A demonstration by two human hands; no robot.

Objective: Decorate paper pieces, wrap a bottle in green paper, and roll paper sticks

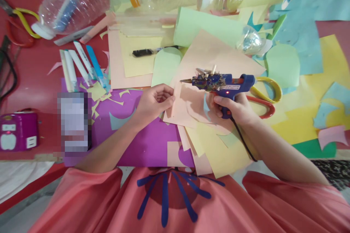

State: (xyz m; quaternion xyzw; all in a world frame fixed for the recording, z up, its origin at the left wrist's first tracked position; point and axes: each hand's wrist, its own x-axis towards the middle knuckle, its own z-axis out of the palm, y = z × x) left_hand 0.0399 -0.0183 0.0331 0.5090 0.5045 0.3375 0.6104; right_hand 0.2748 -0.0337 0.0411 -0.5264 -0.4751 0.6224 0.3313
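My right hand (235, 107) is wrapped round the handle of a blue hot glue gun (240, 83), whose red light glows and whose body is crusted with dark bits. Its metal nozzle points left, close to the fingers of my left hand (154, 102). Those fingers are curled and pinch a narrow pale-pink paper strip (177, 96) that stands out over a sheet of peach paper (202, 52). Scissors with yellow and red handles (273, 89) lie behind the gun, their blades hidden.
Clear plastic bottles (82, 3) lie along the back. Several markers (78, 63), a black pen (143, 52) and a blurred phone (73, 122) rest to the left. A purple box-shaped thing (19, 131) sits at far left. Coloured paper scraps (330, 102) spread at right.
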